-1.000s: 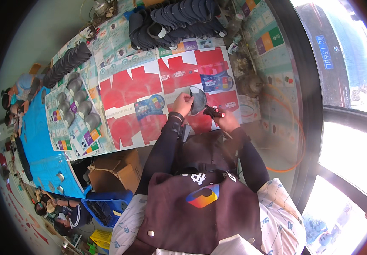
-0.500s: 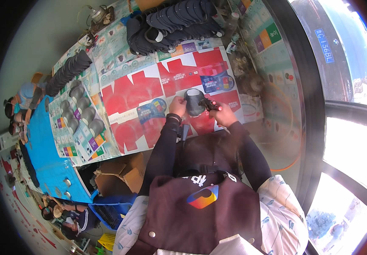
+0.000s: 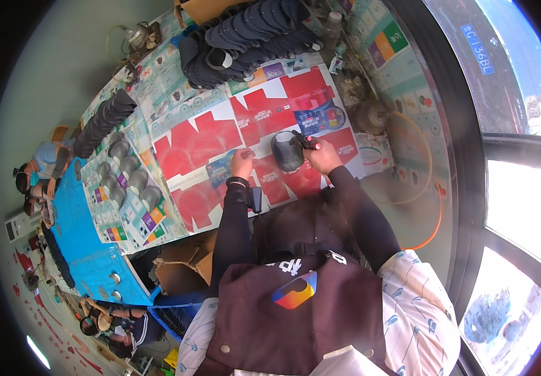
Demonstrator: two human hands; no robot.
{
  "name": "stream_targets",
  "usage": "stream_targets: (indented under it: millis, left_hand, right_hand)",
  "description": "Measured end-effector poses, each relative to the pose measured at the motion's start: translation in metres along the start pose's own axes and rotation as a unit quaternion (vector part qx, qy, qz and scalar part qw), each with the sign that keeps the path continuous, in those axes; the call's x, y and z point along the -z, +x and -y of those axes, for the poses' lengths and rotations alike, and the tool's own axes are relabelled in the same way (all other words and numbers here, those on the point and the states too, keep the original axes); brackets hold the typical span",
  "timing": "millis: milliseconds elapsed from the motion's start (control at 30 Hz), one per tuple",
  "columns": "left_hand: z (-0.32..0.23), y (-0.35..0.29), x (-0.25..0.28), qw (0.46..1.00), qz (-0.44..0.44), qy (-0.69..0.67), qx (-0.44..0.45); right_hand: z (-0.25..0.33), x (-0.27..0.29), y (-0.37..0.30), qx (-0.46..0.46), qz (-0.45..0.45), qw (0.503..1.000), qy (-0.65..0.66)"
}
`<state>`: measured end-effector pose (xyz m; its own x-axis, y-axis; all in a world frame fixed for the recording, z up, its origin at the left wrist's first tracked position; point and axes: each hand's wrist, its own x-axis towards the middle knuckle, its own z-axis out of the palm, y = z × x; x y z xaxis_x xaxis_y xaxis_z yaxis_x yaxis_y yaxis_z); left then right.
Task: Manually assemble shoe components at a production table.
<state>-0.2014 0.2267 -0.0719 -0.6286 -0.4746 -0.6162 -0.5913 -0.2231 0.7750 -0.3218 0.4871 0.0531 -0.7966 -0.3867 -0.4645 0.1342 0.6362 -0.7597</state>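
Observation:
On the red-and-white printed sheets (image 3: 201,144) stands a dark, cup-shaped piece (image 3: 288,152) with a pale opening at its far end. My right hand (image 3: 324,156) is closed round a black hand tool with red-tipped handles (image 3: 307,141), which looks like pliers. The tool's head reaches the upper right rim of the dark piece. To the left, my left hand (image 3: 242,164) is apart from the piece, over a blue printed patch. Its thumb and fingers are drawn together; what they may hold is too small to tell.
At the back lie rows of dark curved pieces (image 3: 252,31), beside a clear bottle (image 3: 332,26). Further left are another dark row (image 3: 104,122) and several grey cups (image 3: 136,182). A cardboard box (image 3: 183,263) sits below the table edge. Other people (image 3: 48,160) work at a blue table (image 3: 89,232).
My left hand has let go of the dark piece and moved left. My right hand stays at the piece with the tool. The whole view has shifted slightly.

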Motion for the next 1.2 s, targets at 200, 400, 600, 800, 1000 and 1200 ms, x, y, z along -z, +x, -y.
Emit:
stream_targets:
  millis: [200, 400, 600, 800, 1000, 1200]
  left_hand:
    - [-0.002, -0.002, 0.018, 0.999, -0.019, -0.024, 0.009]
    - [-0.010, -0.007, 0.011, 0.998, -0.035, -0.058, 0.007]
    - [-0.016, -0.011, 0.006, 0.998, -0.032, -0.048, -0.003]
    - [-0.014, -0.005, -0.004, 0.998, -0.013, 0.056, -0.010]
    - [-0.001, 0.006, -0.019, 0.997, -0.016, 0.063, -0.030]
    - [0.023, 0.020, -0.022, 0.980, 0.037, 0.191, -0.048]
  right_hand:
    - [0.011, 0.009, -0.003, 0.001, 0.097, 0.995, 0.022]
    - [0.008, 0.010, 0.001, -0.025, 0.087, 0.992, 0.091]
    - [0.007, 0.019, -0.002, -0.001, 0.176, 0.984, 0.032]
    - [0.010, 0.018, -0.005, 0.009, 0.127, 0.992, 0.024]
    - [0.001, 0.020, -0.012, 0.038, 0.171, 0.982, -0.071]
    - [0.002, 0.028, -0.020, 0.045, 0.121, 0.989, -0.071]
